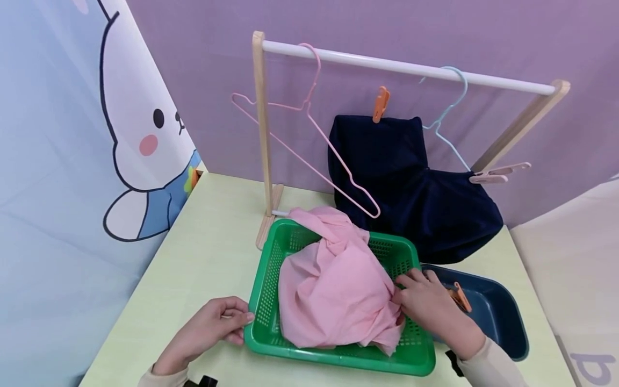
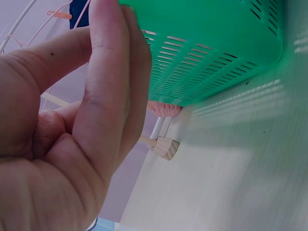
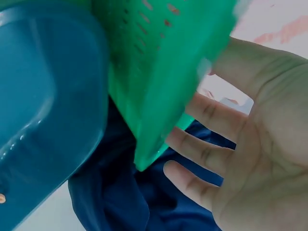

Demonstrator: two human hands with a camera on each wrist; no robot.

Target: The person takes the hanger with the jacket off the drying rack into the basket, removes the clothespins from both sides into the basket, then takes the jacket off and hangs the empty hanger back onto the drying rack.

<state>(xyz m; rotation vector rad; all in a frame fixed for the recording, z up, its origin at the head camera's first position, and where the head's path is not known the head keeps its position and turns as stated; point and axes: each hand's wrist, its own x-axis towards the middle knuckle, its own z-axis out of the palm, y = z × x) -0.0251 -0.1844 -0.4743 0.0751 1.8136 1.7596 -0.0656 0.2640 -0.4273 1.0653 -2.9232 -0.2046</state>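
Note:
A pink cloth (image 1: pixel 333 290) lies bunched in a green plastic basket (image 1: pixel 338 361), with one end draped over the far rim. My left hand (image 1: pixel 213 325) is at the basket's left rim, thumb and fingertips right at the edge. In the left wrist view those fingers (image 2: pixel 103 96) reach up to the rim beside the slotted wall. My right hand (image 1: pixel 430 301) reaches over the right rim, its fingertips touching the cloth's right side. The right wrist view shows that hand's fingers (image 3: pixel 204 154) extended and spread, while the rim hides the thumb tip.
Behind the basket stands a rack with a white rod (image 1: pixel 387 63), holding a pink hanger (image 1: pixel 314 115) and a light blue hanger (image 1: pixel 447 113). Dark blue clothing (image 1: pixel 406 177) hangs there with an orange clip (image 1: pixel 381 105) and a pale pink clip (image 1: pixel 498 174). A blue tub (image 1: pixel 503 306) containing orange clips sits right.

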